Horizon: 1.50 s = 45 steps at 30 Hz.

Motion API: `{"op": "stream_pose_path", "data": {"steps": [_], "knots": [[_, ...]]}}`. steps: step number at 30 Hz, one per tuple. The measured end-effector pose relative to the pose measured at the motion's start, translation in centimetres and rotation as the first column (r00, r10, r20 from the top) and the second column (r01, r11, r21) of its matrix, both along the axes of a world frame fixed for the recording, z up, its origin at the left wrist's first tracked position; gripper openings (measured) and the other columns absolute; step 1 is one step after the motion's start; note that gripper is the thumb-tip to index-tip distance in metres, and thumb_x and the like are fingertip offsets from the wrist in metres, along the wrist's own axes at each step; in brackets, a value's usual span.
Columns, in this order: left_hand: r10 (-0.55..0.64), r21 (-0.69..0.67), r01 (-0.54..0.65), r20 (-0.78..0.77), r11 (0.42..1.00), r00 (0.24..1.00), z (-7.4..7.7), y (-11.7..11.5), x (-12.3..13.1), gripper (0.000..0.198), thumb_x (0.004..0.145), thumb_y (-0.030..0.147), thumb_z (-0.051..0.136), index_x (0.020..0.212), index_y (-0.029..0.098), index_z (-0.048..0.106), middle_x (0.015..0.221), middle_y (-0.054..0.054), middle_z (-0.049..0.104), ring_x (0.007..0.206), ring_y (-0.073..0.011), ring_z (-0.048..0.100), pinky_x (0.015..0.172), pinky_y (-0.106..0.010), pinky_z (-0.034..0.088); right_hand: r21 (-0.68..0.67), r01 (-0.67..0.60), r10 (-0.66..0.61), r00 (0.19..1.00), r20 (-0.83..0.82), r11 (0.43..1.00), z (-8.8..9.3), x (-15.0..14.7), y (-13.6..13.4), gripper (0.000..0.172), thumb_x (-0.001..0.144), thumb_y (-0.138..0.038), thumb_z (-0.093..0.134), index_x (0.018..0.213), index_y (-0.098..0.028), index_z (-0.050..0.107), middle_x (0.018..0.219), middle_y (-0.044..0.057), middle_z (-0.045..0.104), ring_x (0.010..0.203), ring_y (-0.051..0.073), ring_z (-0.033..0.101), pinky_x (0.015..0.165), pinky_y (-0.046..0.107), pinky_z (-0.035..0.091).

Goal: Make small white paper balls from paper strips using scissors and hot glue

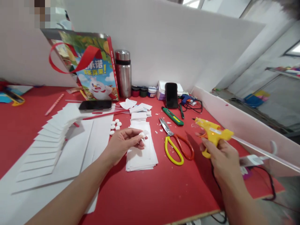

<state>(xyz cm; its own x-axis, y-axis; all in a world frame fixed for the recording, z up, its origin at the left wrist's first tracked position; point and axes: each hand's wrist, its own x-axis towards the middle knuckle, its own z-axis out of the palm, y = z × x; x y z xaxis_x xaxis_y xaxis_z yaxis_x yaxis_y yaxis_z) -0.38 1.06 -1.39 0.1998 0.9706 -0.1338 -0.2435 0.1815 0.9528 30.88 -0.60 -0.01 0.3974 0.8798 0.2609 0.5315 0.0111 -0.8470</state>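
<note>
My left hand (127,142) pinches a small white round piece (143,134) above a stack of white paper strips (140,159). On the right, my right hand (221,154) is wrapped round the grip of a yellow glue gun (214,132), its nozzle pointing to the upper left. Several white round pieces (116,125) lie just beyond my left wrist. Between my hands rest scissors (174,142) with one yellow and one red handle. At the left stands a curved, stepped white paper model (44,143) on a white board (77,143).
A green utility knife (172,116) lies beyond the scissors. Farther back stand a steel flask (124,75), paint jars (143,91), an upright phone (171,95) and a printed bag (93,68). Another phone (95,105) lies flat. A low white wall (248,125) edges the red table (150,197).
</note>
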Motion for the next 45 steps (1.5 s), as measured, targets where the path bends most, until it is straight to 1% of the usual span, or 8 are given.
{"op": "stream_pose_path", "data": {"steps": [1, 3, 6, 9, 14, 24, 32, 45], "knots": [[0.007, -0.002, -0.007, 0.000, 1.000, 1.000, 0.0, 0.0, 0.0, 0.026, 0.078, 0.032, 0.079, 0.098, 0.015, 0.077, 0.078, -0.006, 0.076, 0.066, -0.0136, 0.070, 0.069, -0.027, 0.058, 0.031, -0.038, 0.044, 0.975, -0.219, 0.999, 0.2, -0.9, -0.6, 0.021, 0.077, -0.039, 0.070, 0.073, -0.021, 0.061, 0.065, 0.001, 0.058, 0.057, 0.015, 0.053, 0.054, 0.028, 0.043], [0.031, -0.005, -0.031, 0.000, 1.000, 1.000, 0.0, 0.1, 0.0, 0.027, 0.078, 0.033, 0.079, 0.098, 0.015, 0.077, 0.073, -0.004, 0.074, 0.066, -0.0137, 0.070, 0.071, -0.027, 0.058, 0.030, -0.157, 0.152, 0.859, -0.489, 0.987, 0.8, -3.2, -1.6, 0.022, 0.074, -0.033, 0.078, 0.089, -0.021, 0.067, 0.077, 0.001, 0.063, 0.057, 0.012, 0.051, 0.055, 0.026, 0.043], [0.074, 0.002, -0.074, -0.023, 0.997, 0.997, 0.2, 0.1, -0.1, 0.026, 0.078, 0.033, 0.080, 0.098, 0.016, 0.078, 0.071, -0.003, 0.074, 0.066, -0.0132, 0.070, 0.071, -0.026, 0.058, 0.020, -0.383, 0.304, 0.698, -0.648, 0.923, 1.1, -6.3, -2.4, 0.019, 0.078, -0.031, 0.077, 0.094, -0.021, 0.070, 0.084, 0.003, 0.065, 0.064, 0.013, 0.054, 0.061, 0.028, 0.047], [0.105, 0.027, -0.103, -0.080, 0.994, 0.991, 0.4, 0.1, 0.0, 0.026, 0.077, 0.032, 0.079, 0.099, 0.017, 0.078, 0.071, -0.003, 0.074, 0.066, -0.0129, 0.070, 0.068, -0.025, 0.056, -0.004, -0.547, 0.410, 0.632, -0.657, 0.837, 0.8, -7.9, -2.6, 0.018, 0.084, -0.035, 0.072, 0.091, -0.019, 0.070, 0.078, 0.004, 0.062, 0.060, 0.013, 0.049, 0.056, 0.028, 0.043], [0.092, 0.054, -0.087, -0.099, 0.995, 0.991, 0.5, 0.2, 0.2, 0.025, 0.077, 0.032, 0.079, 0.097, 0.016, 0.079, 0.072, -0.003, 0.075, 0.067, -0.0129, 0.069, 0.070, -0.026, 0.057, -0.106, -0.632, 0.473, 0.671, -0.571, 0.768, -0.3, -8.5, -3.1, 0.027, 0.087, -0.043, 0.069, 0.081, -0.016, 0.068, 0.071, 0.003, 0.058, 0.059, 0.013, 0.046, 0.053, 0.027, 0.036], [0.049, 0.071, -0.039, -0.135, 0.997, 0.990, 0.5, 0.0, 0.0, 0.028, 0.079, 0.030, 0.077, 0.103, 0.015, 0.078, 0.075, -0.004, 0.076, 0.069, -0.0129, 0.069, 0.072, -0.026, 0.057, -0.170, -0.579, 0.415, 0.730, -0.543, 0.797, -0.8, -8.5, -2.8, 0.036, 0.084, -0.048, 0.070, 0.070, -0.017, 0.061, 0.065, 0.000, 0.050, 0.059, 0.011, 0.043, 0.051, 0.023, 0.034], [0.031, 0.067, -0.024, -0.112, 0.997, 0.993, 0.5, 0.0, 0.2, 0.029, 0.080, 0.029, 0.077, 0.105, 0.014, 0.077, 0.076, -0.004, 0.076, 0.069, -0.0135, 0.071, 0.072, -0.027, 0.058, -0.163, -0.632, 0.488, 0.714, -0.501, 0.757, -0.6, -8.6, -2.7, 0.031, 0.087, -0.046, 0.068, 0.075, -0.017, 0.065, 0.067, -0.001, 0.054, 0.061, 0.011, 0.046, 0.055, 0.023, 0.039], [0.028, 0.054, -0.024, -0.075, 0.998, 0.997, 0.3, 0.0, 0.0, 0.026, 0.080, 0.030, 0.077, 0.103, 0.017, 0.078, 0.073, -0.003, 0.075, 0.067, -0.0135, 0.071, 0.069, -0.026, 0.057, -0.186, -0.632, 0.510, 0.738, -0.442, 0.753, -1.0, -8.2, -2.9, 0.030, 0.090, -0.044, 0.065, 0.075, -0.017, 0.064, 0.067, 0.000, 0.055, 0.063, 0.013, 0.049, 0.057, 0.025, 0.040]]}}
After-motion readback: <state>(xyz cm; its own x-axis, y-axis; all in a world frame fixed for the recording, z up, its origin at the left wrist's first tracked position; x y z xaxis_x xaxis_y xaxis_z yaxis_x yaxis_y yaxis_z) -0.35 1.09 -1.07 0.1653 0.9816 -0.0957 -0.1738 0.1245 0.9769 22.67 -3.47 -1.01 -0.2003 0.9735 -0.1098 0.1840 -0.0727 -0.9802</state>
